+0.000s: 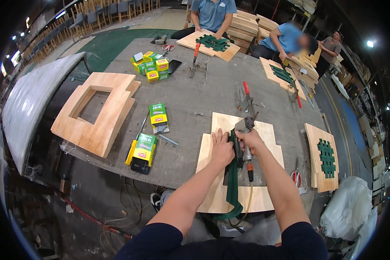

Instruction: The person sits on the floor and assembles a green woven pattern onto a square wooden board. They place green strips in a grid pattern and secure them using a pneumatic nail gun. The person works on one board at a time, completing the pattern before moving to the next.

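My right hand (252, 139) is closed around a grey staple gun (245, 125), its nose set down at the opening in a light wooden panel (264, 197). A thin air hose (250, 197) runs from its orange-and-black coupling toward me. A dark green webbing strap (232, 186) crosses the panel and drapes over its near edge. My left hand (222, 148) presses down beside the gun, thumb side against the strap; the fingertips grip it near the opening's edge. Just beyond the gun, a red-handled toggle clamp (248, 102) is fixed to the grey worktable (182, 99).
Left stands a stack of wooden frames (91, 117). Staple boxes (159, 117), a yellow-handled screwdriver (131, 151) and staple strips (167, 139) lie closer. Red-handled scissors (296, 175) and a webbed panel (327, 158) sit right. Two people work panels across the table.
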A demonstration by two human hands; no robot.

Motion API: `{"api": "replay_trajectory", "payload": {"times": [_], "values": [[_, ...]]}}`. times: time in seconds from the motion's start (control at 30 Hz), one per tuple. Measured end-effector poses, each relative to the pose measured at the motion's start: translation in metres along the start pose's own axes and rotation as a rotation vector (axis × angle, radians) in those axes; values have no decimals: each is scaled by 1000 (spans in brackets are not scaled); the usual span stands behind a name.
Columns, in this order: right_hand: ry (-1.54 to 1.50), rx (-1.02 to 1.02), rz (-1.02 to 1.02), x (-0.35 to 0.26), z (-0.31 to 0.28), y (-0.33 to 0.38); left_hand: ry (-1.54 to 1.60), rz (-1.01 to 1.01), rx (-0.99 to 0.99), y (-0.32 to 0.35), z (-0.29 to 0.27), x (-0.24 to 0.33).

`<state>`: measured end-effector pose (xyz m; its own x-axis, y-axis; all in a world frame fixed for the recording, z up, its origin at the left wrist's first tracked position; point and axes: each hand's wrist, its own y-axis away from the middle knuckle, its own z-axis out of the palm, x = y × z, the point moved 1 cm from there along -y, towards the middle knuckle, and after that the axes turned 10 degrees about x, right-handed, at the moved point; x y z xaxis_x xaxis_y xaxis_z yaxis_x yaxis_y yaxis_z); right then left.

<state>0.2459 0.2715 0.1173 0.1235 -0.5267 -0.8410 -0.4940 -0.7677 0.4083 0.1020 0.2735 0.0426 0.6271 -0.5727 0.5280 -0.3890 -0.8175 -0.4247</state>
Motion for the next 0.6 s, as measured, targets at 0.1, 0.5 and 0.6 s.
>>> {"api": "replay_trajectory", "payload": {"times": [0.1,0.5,0.6], "values": [[14,-9,-33,5,1,4,-2,-4,-14,0,0,-3],[76,75,-10,-1,-3,12,30,8,4,2,2,1],[45,91,13,0,-5,17,81,17,75,0,-1,-3]]}}
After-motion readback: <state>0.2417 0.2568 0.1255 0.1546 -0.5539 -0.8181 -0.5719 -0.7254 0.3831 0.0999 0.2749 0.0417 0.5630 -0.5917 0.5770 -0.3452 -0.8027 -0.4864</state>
